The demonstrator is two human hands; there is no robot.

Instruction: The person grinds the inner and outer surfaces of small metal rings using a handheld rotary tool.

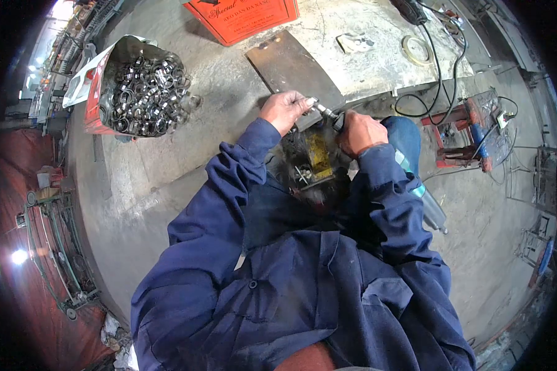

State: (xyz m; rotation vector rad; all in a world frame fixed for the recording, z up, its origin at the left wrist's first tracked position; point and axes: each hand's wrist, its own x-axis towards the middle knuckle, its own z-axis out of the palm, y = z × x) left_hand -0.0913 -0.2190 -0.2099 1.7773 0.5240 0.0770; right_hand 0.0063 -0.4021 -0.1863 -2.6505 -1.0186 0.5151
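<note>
My right hand [364, 134] is wrapped round the neck of a straight die grinder [434, 211]. The tool's teal and grey body runs back under my right forearm, and its narrow metal nose points left. At that nose my left hand [284, 110] pinches a small shiny metal piece [314, 101], mostly hidden by the fingers. Both hands meet over the near edge of a flat dark metal plate [294, 69]. Below them stands a dirty yellow and black fixture [317, 157] between my knees.
A cut-open red container [94, 110] full of small metal rings [147, 93] stands at left. A red tin [244, 18] is at the back. On the right are a tape roll [417, 51], a black cable [440, 80] and a red stand [470, 127].
</note>
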